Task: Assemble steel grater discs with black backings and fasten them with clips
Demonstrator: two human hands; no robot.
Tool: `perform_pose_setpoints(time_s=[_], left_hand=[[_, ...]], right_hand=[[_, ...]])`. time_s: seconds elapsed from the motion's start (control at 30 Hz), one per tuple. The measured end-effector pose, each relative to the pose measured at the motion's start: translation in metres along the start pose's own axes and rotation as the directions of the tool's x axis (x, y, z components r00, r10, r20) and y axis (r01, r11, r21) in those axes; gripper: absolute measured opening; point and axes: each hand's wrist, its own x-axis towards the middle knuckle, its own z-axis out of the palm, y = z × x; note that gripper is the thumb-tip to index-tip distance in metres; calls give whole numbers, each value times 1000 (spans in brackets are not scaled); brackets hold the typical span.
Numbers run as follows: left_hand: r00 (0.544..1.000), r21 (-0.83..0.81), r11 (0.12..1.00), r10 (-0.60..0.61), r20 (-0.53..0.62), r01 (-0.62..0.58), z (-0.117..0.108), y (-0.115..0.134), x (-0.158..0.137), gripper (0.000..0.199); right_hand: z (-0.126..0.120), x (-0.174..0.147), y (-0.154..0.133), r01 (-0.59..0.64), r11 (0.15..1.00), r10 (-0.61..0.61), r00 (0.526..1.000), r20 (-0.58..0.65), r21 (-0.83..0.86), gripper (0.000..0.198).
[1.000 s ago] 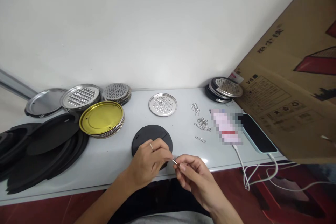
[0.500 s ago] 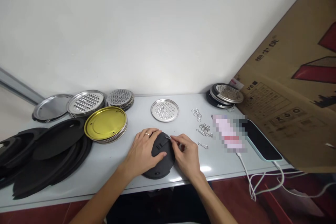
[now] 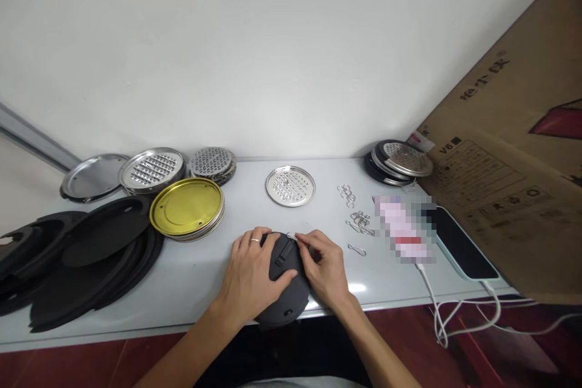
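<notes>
My left hand (image 3: 250,270) holds down a black round plastic disc (image 3: 291,282) at the table's front edge, with its thumb across the top and its fingers along the far left rim. Pinched between thumb and forefinger of my right hand (image 3: 325,267) is a small metal spring clip (image 3: 291,236). The clip sits at the disc's far rim, close to a raised tab; whether it passes through a hole there I cannot tell. Right of this hand lie a loose spring clip (image 3: 357,250), a pile of spring clips (image 3: 361,222) and several metal rings (image 3: 346,195).
Beyond the disc lies a round metal grater plate (image 3: 291,186). Gold lids (image 3: 186,206), black discs (image 3: 107,236) and grater plates (image 3: 151,170) are stacked on the left. On the right are another grater stack (image 3: 402,159), a phone (image 3: 464,242), white cables (image 3: 439,315) and a cardboard box (image 3: 500,194).
The view has shifted slightly. The disc has turned a little under my left hand, and its near edge now overhangs the table edge more. My right hand keeps its pinch at the far rim.
</notes>
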Motion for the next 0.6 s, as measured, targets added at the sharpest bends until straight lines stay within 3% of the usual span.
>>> perform_pose_setpoints(time_s=[0.2, 0.6], left_hand=[[998, -18, 998, 53, -34, -54, 6, 2, 3, 57], [995, 22, 996, 91, -31, -91, 11, 7, 6, 47]], right_hand=[[3, -2, 0, 58, 997, -57, 998, 15, -55, 28], [5, -3, 4, 129, 981, -131, 991, -9, -147, 28]])
